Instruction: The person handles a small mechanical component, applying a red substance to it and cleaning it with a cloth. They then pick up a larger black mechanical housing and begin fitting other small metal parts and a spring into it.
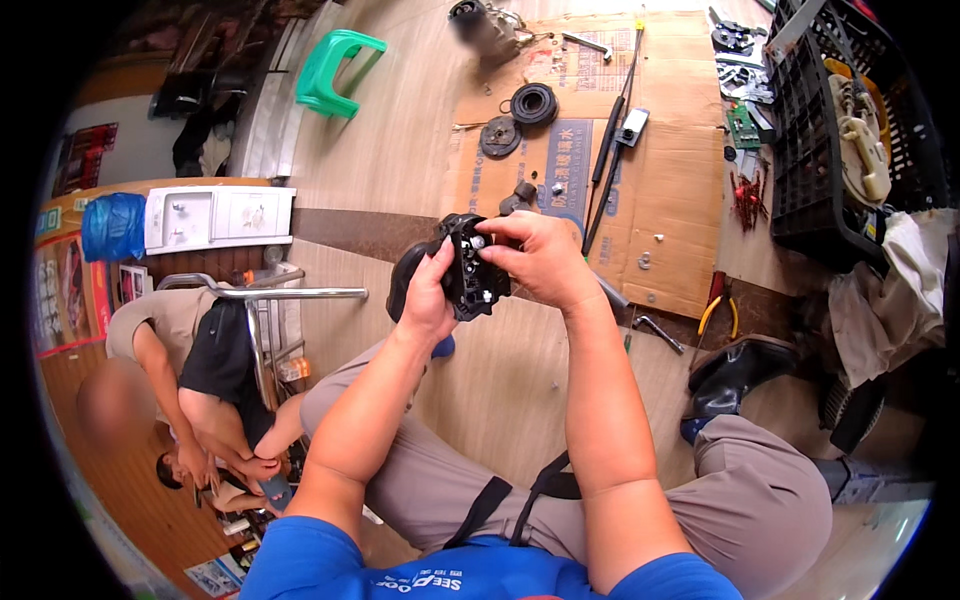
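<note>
My left hand [430,300] is closed round a black plastic mechanism [472,285], held up over the floor in front of my knees. Its open inner face, with small silver and white parts, is turned up. At its upper edge my right hand [548,255] pinches with thumb and forefinger at a small silver piece [478,242] on the mechanism. The exact shape of that piece is too small to tell. Just beyond my right fingers, a dark cylindrical part [518,198] lies on the flattened cardboard [660,235].
On the cardboard lie a black pulley [533,104], a round metal disc [501,137], long black rods [606,165] and a metal compressor-like unit [490,35]. Yellow-handled pliers [719,315] and a black crate [800,150] are at right. A green stool [338,72] stands far left; a person [190,360] sits left.
</note>
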Tool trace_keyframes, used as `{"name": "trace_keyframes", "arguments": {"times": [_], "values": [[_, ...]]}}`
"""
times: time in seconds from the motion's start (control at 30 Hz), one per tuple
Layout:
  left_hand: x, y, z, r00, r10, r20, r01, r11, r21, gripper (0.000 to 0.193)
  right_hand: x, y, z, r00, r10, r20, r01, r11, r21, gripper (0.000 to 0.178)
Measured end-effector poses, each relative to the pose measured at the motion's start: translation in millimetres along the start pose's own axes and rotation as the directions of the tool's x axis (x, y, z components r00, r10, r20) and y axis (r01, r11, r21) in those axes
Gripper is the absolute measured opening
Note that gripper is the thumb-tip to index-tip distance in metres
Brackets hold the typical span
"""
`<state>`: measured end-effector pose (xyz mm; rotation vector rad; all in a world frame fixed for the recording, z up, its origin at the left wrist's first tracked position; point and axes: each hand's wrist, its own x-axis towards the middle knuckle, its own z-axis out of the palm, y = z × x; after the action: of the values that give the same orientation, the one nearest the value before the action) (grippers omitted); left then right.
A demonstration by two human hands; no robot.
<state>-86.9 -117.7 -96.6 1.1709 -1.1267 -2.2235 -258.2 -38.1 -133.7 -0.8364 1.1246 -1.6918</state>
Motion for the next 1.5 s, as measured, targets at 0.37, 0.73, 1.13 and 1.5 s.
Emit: {"name": "trace_keyframes", "arguments": {"times": [0.37,0.73,1.13,1.5], "values": [[-14.4,11.5,-1.1,0.991,0.131,-0.015,-0.124,0.967,0.222,0.035,1.7,10.3,28.4,0.993,-0.096,0.062,0.114,0.889,-0.444,0.019],[-11.6,16.5,-19.9,0.992,-0.063,0.111,0.053,0.994,0.097,0.044,3.1,-5.1,22.2,0.994,0.041,0.102,-0.009,0.955,-0.297,0.020],[-12.1,11.4,-17.2,0.987,-0.144,0.066,0.145,0.989,-0.016,0.046,4.8,-7.9,11.8,0.979,0.129,0.155,-0.095,0.973,-0.210,0.021],[-13.7,10.4,-4.2,0.998,-0.022,-0.054,0.026,0.997,0.075,0.039,-1.5,-11.8,32.5,0.999,-0.043,0.001,0.037,0.853,-0.520,0.022]]}}
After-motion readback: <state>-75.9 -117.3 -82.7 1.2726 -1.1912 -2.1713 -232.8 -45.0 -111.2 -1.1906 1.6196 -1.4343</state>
